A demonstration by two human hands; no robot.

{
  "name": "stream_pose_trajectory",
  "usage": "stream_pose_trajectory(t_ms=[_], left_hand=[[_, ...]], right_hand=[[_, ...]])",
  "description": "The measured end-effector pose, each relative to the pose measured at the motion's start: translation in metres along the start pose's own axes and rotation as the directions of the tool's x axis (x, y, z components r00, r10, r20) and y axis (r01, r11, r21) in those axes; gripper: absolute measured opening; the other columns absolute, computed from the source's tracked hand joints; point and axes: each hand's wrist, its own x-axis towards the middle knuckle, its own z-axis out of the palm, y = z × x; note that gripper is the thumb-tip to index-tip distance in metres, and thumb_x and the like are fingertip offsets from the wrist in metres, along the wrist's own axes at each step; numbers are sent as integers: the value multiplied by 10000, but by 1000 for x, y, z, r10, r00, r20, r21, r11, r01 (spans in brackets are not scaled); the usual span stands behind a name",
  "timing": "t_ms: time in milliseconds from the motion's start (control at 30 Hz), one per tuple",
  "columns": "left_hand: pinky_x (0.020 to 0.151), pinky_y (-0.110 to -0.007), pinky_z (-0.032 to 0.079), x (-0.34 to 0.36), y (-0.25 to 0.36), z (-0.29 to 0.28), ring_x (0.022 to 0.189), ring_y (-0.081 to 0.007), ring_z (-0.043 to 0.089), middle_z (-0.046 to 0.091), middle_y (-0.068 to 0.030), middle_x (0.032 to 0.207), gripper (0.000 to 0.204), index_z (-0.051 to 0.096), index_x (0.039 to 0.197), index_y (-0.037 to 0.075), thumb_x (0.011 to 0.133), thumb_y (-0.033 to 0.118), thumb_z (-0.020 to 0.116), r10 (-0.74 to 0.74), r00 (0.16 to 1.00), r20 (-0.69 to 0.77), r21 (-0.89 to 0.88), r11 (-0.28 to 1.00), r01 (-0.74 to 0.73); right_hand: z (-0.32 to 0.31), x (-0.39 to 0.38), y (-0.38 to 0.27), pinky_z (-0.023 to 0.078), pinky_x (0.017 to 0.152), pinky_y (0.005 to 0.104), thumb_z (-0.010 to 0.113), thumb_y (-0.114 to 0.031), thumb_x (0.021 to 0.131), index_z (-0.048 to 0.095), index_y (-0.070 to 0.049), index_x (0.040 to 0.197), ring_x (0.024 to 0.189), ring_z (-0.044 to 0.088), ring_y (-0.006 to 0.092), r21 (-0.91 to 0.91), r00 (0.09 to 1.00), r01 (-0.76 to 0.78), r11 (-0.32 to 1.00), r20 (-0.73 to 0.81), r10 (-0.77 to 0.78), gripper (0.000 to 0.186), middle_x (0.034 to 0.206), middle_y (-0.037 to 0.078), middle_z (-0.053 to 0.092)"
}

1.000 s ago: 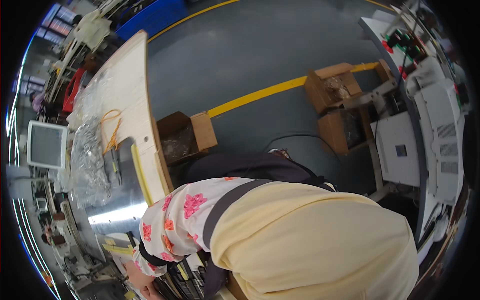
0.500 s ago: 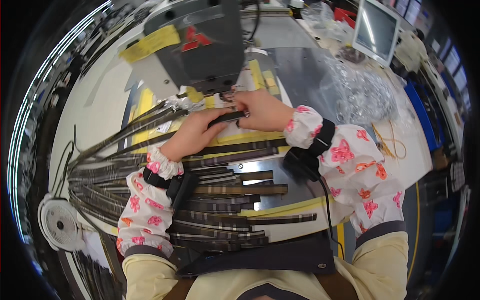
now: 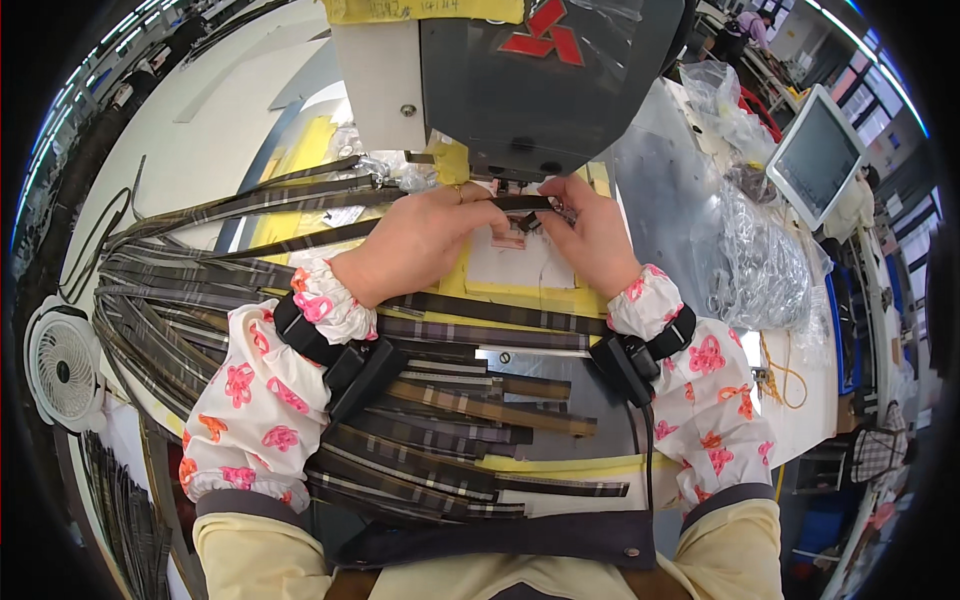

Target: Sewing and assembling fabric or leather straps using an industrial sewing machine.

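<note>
A dark strap [image 3: 522, 203] runs from my left hand [image 3: 415, 245] to my right hand [image 3: 592, 240], below the head of a sewing machine [image 3: 520, 110]. My left hand is closed on the strap, thumb and fingers reaching toward the needle area. My right thumb and fingers pinch the strap's end; a small dark piece [image 3: 530, 222] shows beside the thumb, its kind unclear. Under both hands lies a white plate [image 3: 520, 268] with yellow tape [image 3: 470, 290] along its edges. Many plaid straps [image 3: 180, 290] fan out from the left, some passing under my left forearm.
A small white fan [image 3: 65, 362] stands at the left edge. On the right are clear plastic bags [image 3: 755, 255], a screen on a stand [image 3: 815, 155] and a yellow cord [image 3: 785, 378]. More straps [image 3: 450, 440] lie near my body. Another person [image 3: 742, 35] is far off at upper right.
My view has shifted, bringing the machine head closer and larger. My hands have moved apart, and more of the strap shows between them. The right hand now pinches its end from the right.
</note>
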Motion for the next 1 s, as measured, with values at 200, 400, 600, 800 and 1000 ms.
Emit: stream_pose_trajectory(t_ms=[200,400,600,800,1000], left_hand=[[734,-421,517,0,-6,1,867,-367,619,616,-174,1155,307,643,980,136,733,-21,547,50,999,-13,98,994,-48],[752,-411,508,-3,-8,5,855,-360,613,617,-155,1150,348,643,1016,144,731,-31,547,27,1000,-15,118,993,-25],[773,-408,507,-8,-9,3,884,-355,616,612,-152,1156,367,646,1024,158,731,-39,545,47,999,3,123,991,-47],[797,-395,512,-3,-3,1,928,-360,611,608,-157,1144,396,643,1054,168,743,-53,534,54,997,58,55,997,-57],[749,-388,529,-6,-3,1,889,-364,626,608,-177,1153,420,634,1083,187,747,-50,542,0,1000,0,165,986,0]], right_hand=[[4,-7,2,465,622,367,645,-58,789,536,14,933,675,613,309,-80,999,-46,996,21,48,195,785,202,626],[10,-5,2,452,605,337,638,-60,795,541,10,928,664,602,247,53,966,-251,967,-53,254,180,771,174,618],[0,1,0,451,604,335,658,-68,759,542,16,904,677,607,250,-92,987,-114,989,107,124,204,755,160,615],[-7,2,11,436,549,306,689,-90,746,523,23,897,587,565,174,53,989,-45,998,141,38,252,677,75,574],[-2,5,-8,420,476,237,642,-43,829,485,44,969,540,537,99,403,872,-489,774,244,424,228,697,63,577]])
